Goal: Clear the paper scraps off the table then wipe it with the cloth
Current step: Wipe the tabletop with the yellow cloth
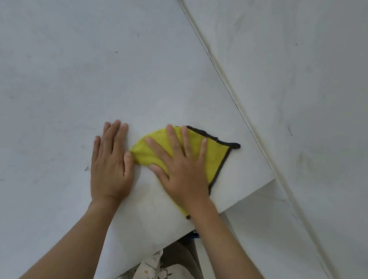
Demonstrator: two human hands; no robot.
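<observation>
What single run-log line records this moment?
phase: wiping | right hand: flat on yellow cloth | left hand: flat on table | scraps: none visible

Single head-worn view, looking steeply down.
It sits close above the pale grey table [61, 69] corner, tilted diagonally.

No readable text, label, brand, number or sign anywhere in view. Small blue-and-dark item [195, 233] at table edge, mostly hidden beneath right forearm, possibly printed, too small and blurred to read. Patterned fabric [155, 277] at bottom shows dark leaf-like marks only, no lettering.
</observation>
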